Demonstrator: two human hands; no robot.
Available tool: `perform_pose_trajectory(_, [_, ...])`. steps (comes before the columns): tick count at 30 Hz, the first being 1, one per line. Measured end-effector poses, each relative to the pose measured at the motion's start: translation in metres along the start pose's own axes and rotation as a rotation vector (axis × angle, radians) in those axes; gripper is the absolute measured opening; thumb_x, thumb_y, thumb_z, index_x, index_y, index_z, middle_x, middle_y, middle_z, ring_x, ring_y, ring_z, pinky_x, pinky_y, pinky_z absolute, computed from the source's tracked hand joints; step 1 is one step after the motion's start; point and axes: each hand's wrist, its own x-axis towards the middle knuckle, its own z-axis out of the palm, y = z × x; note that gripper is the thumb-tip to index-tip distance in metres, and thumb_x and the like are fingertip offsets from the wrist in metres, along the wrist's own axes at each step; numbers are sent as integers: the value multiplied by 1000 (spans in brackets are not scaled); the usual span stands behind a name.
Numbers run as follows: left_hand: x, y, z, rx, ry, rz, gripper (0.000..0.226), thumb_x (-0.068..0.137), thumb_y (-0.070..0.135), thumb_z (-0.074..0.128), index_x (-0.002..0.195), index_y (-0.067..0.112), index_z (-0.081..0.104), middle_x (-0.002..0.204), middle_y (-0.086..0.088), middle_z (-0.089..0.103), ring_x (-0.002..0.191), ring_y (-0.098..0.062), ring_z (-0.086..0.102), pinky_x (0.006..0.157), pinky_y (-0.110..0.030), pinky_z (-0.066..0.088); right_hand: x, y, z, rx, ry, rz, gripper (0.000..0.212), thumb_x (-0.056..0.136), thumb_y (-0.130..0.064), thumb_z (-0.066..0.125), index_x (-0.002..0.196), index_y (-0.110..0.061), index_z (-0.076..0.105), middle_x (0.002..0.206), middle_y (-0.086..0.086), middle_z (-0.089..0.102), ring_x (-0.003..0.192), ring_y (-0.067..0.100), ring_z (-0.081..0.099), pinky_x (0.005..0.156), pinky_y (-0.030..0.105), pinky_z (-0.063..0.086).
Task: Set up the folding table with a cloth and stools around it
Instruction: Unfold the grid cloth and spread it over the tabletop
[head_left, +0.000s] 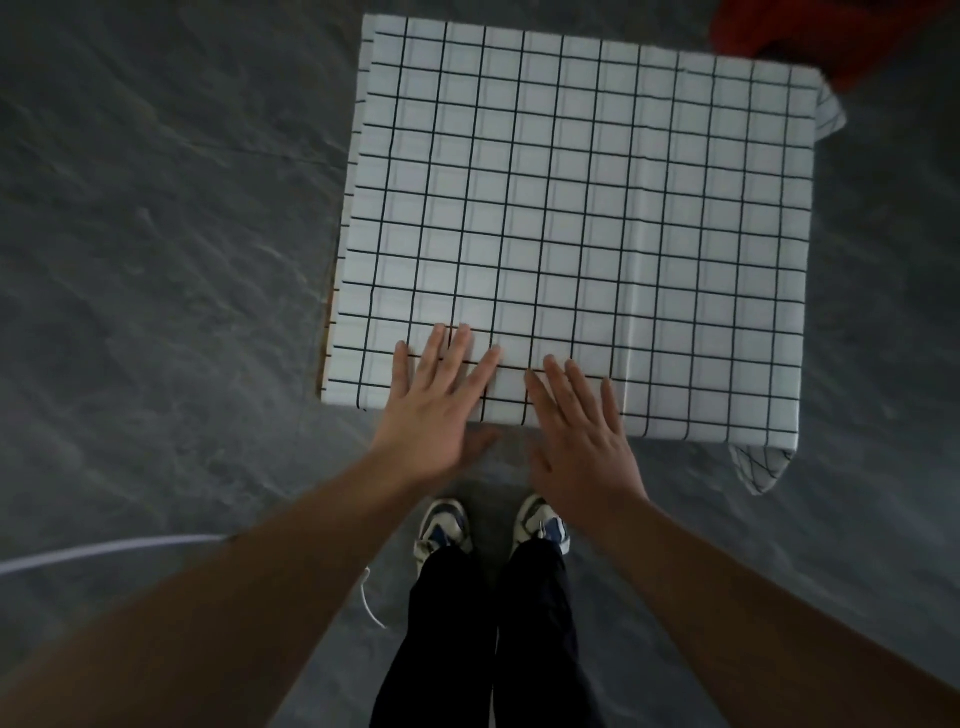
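A white cloth with a black grid (597, 208) covers the square folding table, whose wooden edge (326, 332) shows as a thin strip along the left side. Cloth corners hang down at the near right (761, 467) and the far right. My left hand (439, 410) lies flat, fingers spread, over the cloth's near edge. Beside it my right hand (582, 441) is flat and open over the same edge, holding nothing. A red stool (810, 36) shows partly at the top right, past the table's far corner.
The floor (156, 260) is dark grey stone all round the table. My feet in white and blue shoes (493, 525) stand just before the near edge. A white cord (104, 551) curves across the floor at the lower left.
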Motion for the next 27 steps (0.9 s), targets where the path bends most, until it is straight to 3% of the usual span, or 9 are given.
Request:
perform_pose_trajectory(5, [-11,33,-5,1,-55,16,103,95,33,58,147,36,-31,159,-6,-31,144,-29,-33,117,-58,-11,-39,20,-7,11,-2,141,80,96,-27,42,158,-26,-8,165,-2,-19,149,17,-26,123,50,-6])
perform_pose_trajectory(8, [-3,66,-9,-3,-95,71,98,96,30,54,148,35,-30,156,-6,-36,141,-28,-36,117,-58,-13,-54,50,-12,-12,15,241,92,92,-13,49,157,-27,-14,164,-1,-23,148,18,-28,123,52,-5])
perform_pose_trajectory(12, [22,105,2,39,-79,137,88,99,36,45,150,27,-26,157,-8,-33,142,-31,-33,117,-57,-13,-64,103,-15,-60,19,301,98,90,-17,54,156,-28,-18,163,0,-26,149,22,-27,122,56,-3])
perform_pose_trajectory(17, [44,138,25,40,-62,85,98,95,27,57,151,26,-24,159,-8,-29,144,-32,-29,118,-58,-8,-70,158,-17,24,66,419,90,94,-22,51,156,-33,-13,164,-3,-22,150,25,-23,120,61,-3])
perform_pose_trajectory(20, [47,153,29,19,-30,57,88,98,26,51,153,29,-18,163,-5,-21,147,-30,-23,120,-54,-4,-70,181,-14,160,103,511,88,94,-22,53,156,-34,-8,165,-2,-18,152,32,-13,120,60,11])
perform_pose_trajectory(23, [48,157,35,27,26,7,82,100,23,48,154,32,-12,164,-5,-11,150,-29,-14,122,-49,-4,-75,193,-12,247,126,480,92,90,-5,58,156,-35,1,166,-4,-10,151,32,4,112,58,35])
perform_pose_trajectory(27, [50,157,36,35,88,0,69,99,25,47,155,31,8,164,-7,8,151,-32,3,121,-49,7,-77,203,-11,276,166,434,81,90,-2,55,155,-32,16,166,-6,-2,149,30,11,105,54,44])
